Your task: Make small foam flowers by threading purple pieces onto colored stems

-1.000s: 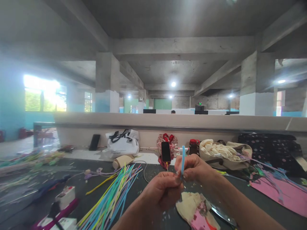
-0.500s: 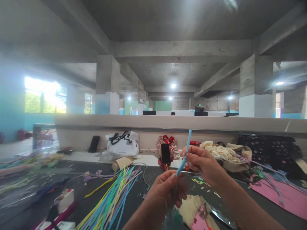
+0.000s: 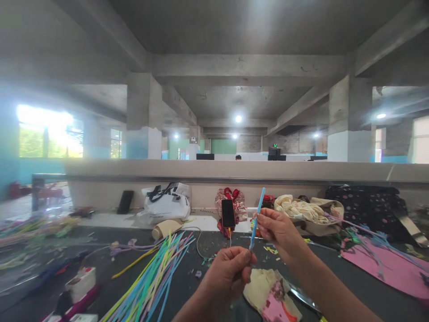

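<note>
A slim light-blue strip [image 3: 261,200], like a straw or craft stem, stands nearly upright between my hands, tilted a little to the right. My left hand [image 3: 230,267] pinches its lower end. Higher up, the thumb and fingers of my right hand [image 3: 277,226] are closed on its middle, and the top sticks out free. To the left of my left hand lies a bundle of long pastel strips [image 3: 152,273]. Under my hands is a beige scrap with pink pieces [image 3: 259,290].
On the dark table [image 3: 181,299] are small coloured bits [image 3: 272,251] and a pink sheet [image 3: 382,266] at the right. Along the back stand a phone [image 3: 228,213], a white bag [image 3: 167,203], a beige cloth heap [image 3: 298,209] and a black dotted bag [image 3: 365,208]. A white socket block [image 3: 80,286] is lower left.
The view has turned slightly right, so the scene sits further left. Both hands still hold the light-blue strip, which now looks straighter; my left hand has shifted slightly lower along it.
</note>
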### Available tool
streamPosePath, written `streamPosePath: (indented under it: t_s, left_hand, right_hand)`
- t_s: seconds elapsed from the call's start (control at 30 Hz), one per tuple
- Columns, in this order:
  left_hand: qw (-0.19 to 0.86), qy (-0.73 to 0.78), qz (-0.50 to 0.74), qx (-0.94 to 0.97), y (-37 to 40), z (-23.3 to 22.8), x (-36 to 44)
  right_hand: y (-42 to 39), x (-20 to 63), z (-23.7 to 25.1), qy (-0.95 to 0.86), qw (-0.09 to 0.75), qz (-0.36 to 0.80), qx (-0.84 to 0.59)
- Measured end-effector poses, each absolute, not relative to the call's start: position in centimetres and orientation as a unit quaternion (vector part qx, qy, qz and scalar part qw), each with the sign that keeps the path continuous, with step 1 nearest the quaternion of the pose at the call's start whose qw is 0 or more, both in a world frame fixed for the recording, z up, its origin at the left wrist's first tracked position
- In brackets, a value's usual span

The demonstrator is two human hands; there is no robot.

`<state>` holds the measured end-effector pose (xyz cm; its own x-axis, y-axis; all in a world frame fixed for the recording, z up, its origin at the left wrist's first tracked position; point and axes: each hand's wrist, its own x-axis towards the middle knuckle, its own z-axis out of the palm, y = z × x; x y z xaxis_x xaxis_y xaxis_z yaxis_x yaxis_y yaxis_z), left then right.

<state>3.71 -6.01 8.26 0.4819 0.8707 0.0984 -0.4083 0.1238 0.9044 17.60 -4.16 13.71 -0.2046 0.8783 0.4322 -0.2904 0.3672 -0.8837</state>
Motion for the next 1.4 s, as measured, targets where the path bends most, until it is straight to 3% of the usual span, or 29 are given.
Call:
streamPosePath:
  t_s: [0.13, 0.37, 0.53, 0.73, 1.0, 1.27, 1.4]
  left_hand:
    - [0.725, 0.241, 0.428, 0.484, -5.8, 7.5, 3.6]
    - [0.671, 0.275, 0.506, 0.467, -6.7, 8.8, 3.9]
    - [0.646, 0.28, 0.526, 0.477, -6.2, 10.3, 4.0]
    - [0.695, 0.241, 0.483, 0.474, -6.3, 10.6, 3.5]
    - [0.802, 0.175, 0.398, 0.41, -6.6, 10.2, 3.5]
    - [0.74, 0.23, 0.453, 0.441, -6.5, 9.5, 3.5]
    - [0.711, 0.236, 0.523, 0.405, -6.2, 10.1, 2.9]
  right_hand:
    - [-3.9, 18.1, 13.1, -0.561, 0.567, 0.548, -0.25]
    - [-4.2, 17.9, 12.6, -0.604, 0.559, 0.455, -0.341]
    - [-4.2, 17.5, 12.4, -0.607, 0.538, 0.483, -0.33]
    - [-3.8, 17.3, 11.9, -0.569, 0.521, 0.586, -0.246]
    - [-4.4, 16.5, 11.5, -0.562, 0.552, 0.585, -0.194]
    - [-4.2, 17.0, 11.9, -0.56, 0.583, 0.529, -0.258]
    - [-3.6, 17.0, 9.5, -0.529, 0.579, 0.541, -0.304]
